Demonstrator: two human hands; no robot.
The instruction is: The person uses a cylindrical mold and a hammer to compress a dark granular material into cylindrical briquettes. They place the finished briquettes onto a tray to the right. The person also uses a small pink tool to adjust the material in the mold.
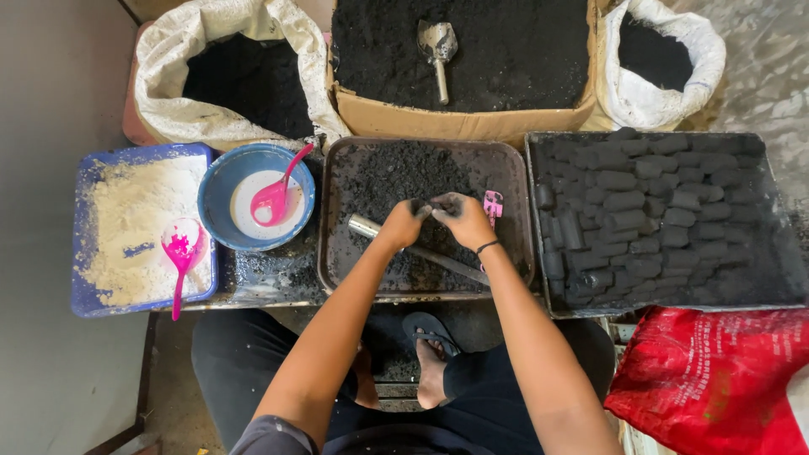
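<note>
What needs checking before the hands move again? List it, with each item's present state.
1. Left hand and right hand over the middle tray: ok.
2. Black mix left in that tray: ok, a heap lies at the back.
3. Metal tube free to pick up: ok, it lies in the tray under the hands.
4. What the fingers are pinching: cannot tell, only a dark lump shows between them.
5. Room in the tray of finished black pieces: ok, its near right part is bare.
6. Pink scoop in the blue bowl: ok.
</note>
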